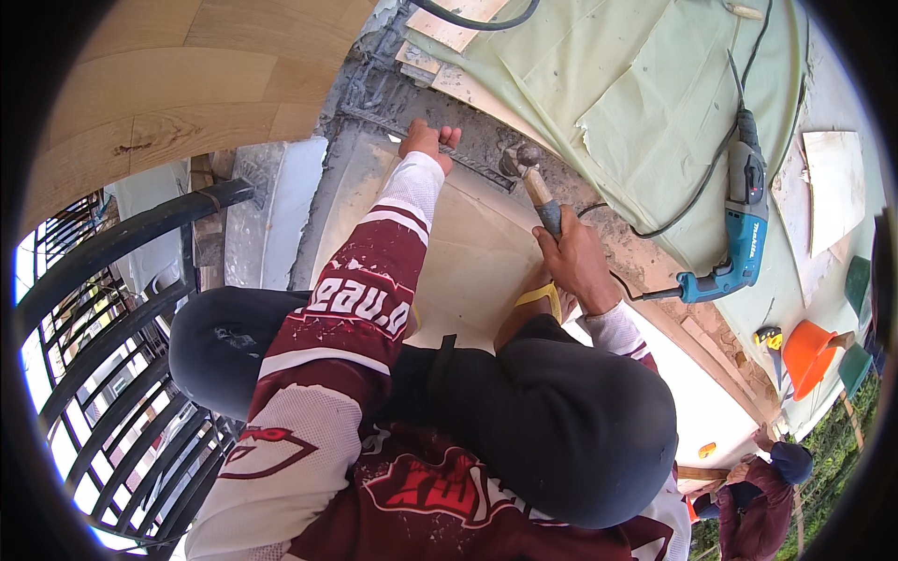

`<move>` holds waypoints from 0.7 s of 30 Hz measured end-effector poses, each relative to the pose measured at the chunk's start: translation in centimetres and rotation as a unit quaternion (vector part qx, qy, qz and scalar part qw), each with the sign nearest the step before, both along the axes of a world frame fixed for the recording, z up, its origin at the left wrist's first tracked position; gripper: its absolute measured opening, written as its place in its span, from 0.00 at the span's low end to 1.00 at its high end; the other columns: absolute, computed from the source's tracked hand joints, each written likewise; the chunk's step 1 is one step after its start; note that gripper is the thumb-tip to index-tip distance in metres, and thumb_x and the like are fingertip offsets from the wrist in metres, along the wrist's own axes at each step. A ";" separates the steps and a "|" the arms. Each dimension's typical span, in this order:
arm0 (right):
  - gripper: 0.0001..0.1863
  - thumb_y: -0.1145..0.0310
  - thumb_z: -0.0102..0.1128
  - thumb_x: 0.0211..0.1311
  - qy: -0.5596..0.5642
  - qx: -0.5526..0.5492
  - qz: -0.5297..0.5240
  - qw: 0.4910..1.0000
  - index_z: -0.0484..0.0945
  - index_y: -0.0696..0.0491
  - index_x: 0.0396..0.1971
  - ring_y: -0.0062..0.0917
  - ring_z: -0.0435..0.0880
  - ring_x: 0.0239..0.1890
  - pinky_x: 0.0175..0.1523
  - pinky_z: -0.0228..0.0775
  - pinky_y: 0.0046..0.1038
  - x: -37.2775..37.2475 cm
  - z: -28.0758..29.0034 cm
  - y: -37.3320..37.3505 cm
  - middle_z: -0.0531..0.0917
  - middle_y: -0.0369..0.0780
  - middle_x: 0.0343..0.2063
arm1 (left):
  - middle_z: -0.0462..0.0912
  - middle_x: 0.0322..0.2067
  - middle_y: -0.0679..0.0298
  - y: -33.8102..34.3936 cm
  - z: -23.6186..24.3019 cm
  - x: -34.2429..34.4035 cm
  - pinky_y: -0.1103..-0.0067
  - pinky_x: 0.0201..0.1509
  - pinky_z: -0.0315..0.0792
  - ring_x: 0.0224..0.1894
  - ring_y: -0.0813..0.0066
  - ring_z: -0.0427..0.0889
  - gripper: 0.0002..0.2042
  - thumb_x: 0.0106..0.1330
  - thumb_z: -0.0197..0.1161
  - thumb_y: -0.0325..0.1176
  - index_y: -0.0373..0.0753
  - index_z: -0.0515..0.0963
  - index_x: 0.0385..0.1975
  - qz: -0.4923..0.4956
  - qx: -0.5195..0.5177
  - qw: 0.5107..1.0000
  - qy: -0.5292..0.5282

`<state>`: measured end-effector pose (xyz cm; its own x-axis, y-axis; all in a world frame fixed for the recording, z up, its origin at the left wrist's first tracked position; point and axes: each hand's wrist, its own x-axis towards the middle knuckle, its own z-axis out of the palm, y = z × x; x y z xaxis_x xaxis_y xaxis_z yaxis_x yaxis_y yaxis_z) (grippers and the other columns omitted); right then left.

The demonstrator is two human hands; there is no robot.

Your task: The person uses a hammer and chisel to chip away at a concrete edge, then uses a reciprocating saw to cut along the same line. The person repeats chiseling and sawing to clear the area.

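Note:
My left hand (427, 142) reaches forward, its fingers curled around a long grey metal rod (475, 168). The rod slants across a rough concrete channel, and its far-left end runs toward broken mortar. In my right hand (577, 260) is a hammer (539, 190) with a wooden handle wrapped in grey tape near the grip. The hammer's round, dusty metal head sits just beyond the rod's right end; whether the two touch I cannot tell. Between my knees lies a dusty beige sheet (468, 252).
A teal power hammer (745, 238) with a chisel bit lies right on pale green sheeting (655, 84), its cord trailing. Black railing (122, 248) stands left, below wooden boards (206, 70). A yellow-handled saw (770, 338), an orange container (808, 359) and another person (760, 505) are lower right.

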<state>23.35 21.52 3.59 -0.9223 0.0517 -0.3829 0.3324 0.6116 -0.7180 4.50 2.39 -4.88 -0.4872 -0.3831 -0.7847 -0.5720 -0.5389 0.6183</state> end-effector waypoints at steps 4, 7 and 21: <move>0.16 0.62 0.62 0.65 -0.052 -0.012 -0.038 0.998 0.71 0.60 0.40 0.56 0.81 0.26 0.32 0.70 0.48 2.0 -0.8 -0.5 0.80 0.55 0.20 | 0.74 0.32 0.53 0.3 0.4 -0.3 0.78 0.27 0.82 0.23 0.72 0.75 0.18 0.76 0.52 0.37 0.24 0.66 0.51 0.020 -0.041 0.998 -0.030; 0.16 0.63 0.63 0.65 0.017 -0.112 -0.134 0.985 0.71 0.59 0.41 0.53 0.81 0.25 0.30 0.69 0.45 3.8 0.2 -0.8 0.80 0.52 0.20 | 0.76 0.27 0.55 0.7 0.4 -0.7 0.75 0.23 0.78 0.22 0.70 0.77 0.19 0.77 0.50 0.41 0.25 0.67 0.48 0.013 -0.086 0.994 -0.065; 0.16 0.63 0.62 0.66 -0.045 -0.112 -0.072 0.990 0.71 0.59 0.44 0.52 0.81 0.23 0.29 0.69 0.46 3.8 -0.7 -1.3 0.80 0.51 0.19 | 0.82 0.30 0.56 2.0 -0.3 -0.5 0.68 0.38 0.78 0.24 0.67 0.81 0.23 0.77 0.48 0.48 0.31 0.71 0.55 -0.006 -0.184 0.971 -0.151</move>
<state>27.11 20.19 2.89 -0.8729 0.0843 -0.4806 0.4738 0.3818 -0.7936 4.01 4.43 -5.17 -0.2626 -0.6604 -0.7035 -0.7620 -0.3053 0.5710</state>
